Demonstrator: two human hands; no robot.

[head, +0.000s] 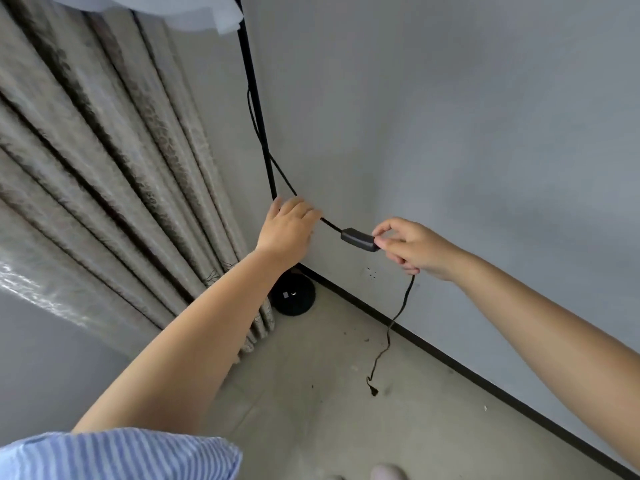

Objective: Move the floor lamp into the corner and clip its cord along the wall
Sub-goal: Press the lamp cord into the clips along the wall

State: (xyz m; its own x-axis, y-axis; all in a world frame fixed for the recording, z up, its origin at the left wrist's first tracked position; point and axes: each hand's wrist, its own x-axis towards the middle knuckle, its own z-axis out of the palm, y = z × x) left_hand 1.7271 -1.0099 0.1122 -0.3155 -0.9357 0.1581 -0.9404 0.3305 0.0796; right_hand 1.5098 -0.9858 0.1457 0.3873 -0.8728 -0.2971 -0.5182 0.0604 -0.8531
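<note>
Floor lamp (258,133) stands in the corner. Left hand (287,230) grips the cord (330,224); right hand (412,249) pinches the inline switch (358,240). Excess tension may tip the lamp.

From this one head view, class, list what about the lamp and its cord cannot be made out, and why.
- Lamp shade: cut off by the top edge.
- Lamp pole's lower part: hidden behind the left hand.
- Cord under the right hand: covered by fingers.
- Plug end: too small to identify.
- Wall socket: tiny, faint.
</note>
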